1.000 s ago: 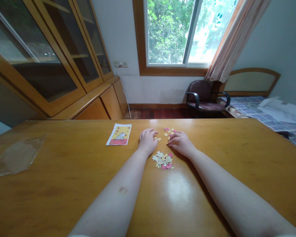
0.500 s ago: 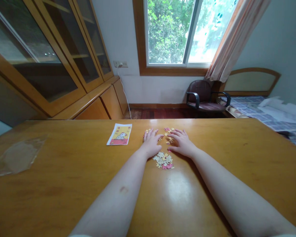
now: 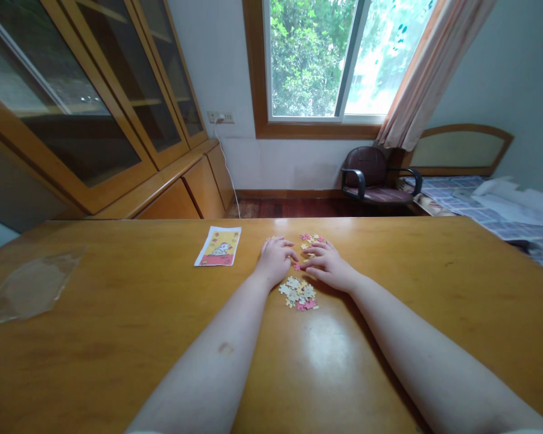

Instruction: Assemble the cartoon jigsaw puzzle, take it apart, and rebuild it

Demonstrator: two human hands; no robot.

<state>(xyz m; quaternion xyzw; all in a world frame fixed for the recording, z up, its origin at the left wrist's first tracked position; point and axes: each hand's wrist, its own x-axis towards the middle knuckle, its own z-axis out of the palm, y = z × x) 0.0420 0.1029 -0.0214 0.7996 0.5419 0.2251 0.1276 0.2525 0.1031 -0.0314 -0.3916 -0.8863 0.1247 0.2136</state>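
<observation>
My left hand (image 3: 275, 260) rests on the table with its fingers bent but apart, partly over some jigsaw pieces. My right hand (image 3: 329, 266) faces it, fingers spread and reaching left. Between the fingertips of both hands sits a small pink puzzle piece (image 3: 297, 266); whether either hand touches it I cannot tell. Nearer to me lies a heap of jigsaw pieces (image 3: 297, 293), mostly grey-white with some yellow and pink. Beyond my right hand, more pink and yellow pieces (image 3: 311, 239) are scattered, some of them hidden under its fingers.
A picture card (image 3: 218, 246) with a white animal on yellow and pink lies left of my hands. Farther left is a clear plastic bag (image 3: 31, 283). All of this lies on a wooden table (image 3: 117, 337). Past its far edge stand a chair (image 3: 366, 172) and a cabinet (image 3: 163, 187).
My left hand's fingers have drawn in and turned right. My right hand has shifted slightly left and nearer to me. The pink piece now shows between them.
</observation>
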